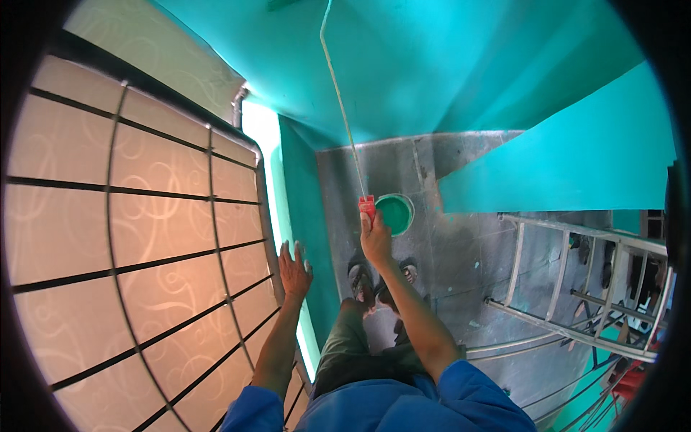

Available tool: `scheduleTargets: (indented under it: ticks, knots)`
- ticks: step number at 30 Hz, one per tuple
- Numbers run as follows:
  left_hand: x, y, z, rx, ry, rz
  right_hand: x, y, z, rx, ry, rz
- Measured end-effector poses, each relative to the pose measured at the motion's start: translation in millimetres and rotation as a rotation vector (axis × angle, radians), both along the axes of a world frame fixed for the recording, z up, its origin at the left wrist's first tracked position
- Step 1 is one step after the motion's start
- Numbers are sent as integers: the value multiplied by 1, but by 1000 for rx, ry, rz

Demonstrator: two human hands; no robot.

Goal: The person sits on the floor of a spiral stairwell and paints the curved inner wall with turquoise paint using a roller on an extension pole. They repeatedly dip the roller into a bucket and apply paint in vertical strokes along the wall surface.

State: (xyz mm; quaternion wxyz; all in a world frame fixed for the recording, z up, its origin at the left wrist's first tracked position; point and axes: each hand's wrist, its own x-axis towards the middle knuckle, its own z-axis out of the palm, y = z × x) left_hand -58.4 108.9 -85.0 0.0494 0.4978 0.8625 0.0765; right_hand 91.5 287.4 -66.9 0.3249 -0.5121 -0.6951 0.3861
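My right hand (376,241) is wrapped round the red handle of a paint roller (340,93). The roller's long thin rod rises up and away, toward the turquoise wall (446,65); its dark green head just shows at the top edge of the view. Just beyond my right hand, on the floor, stands a round bucket (412,217) with green paint in it. My left hand (294,276) is open, fingers spread, at the frame edge of the black window grille beside the turquoise ledge. Whether it rests on the frame or the ledge I cannot tell.
The black-barred window grille (162,193) with a patterned pane behind it fills the left side. A metal ladder (558,277) lies to the right over the grey tiled floor (468,252). A turquoise wall end (561,165) juts in above it. My feet stand near the bucket.
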Motion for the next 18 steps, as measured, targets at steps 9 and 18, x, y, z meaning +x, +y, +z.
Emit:
scheduleTargets:
  ticks: [9, 18]
  knots:
    - [-29, 5, -81, 62, 80, 104, 12, 4, -107, -8, -28, -10]
    - [-25, -4, -101, 346, 64, 277, -1, -1, -224, 24, 77, -18]
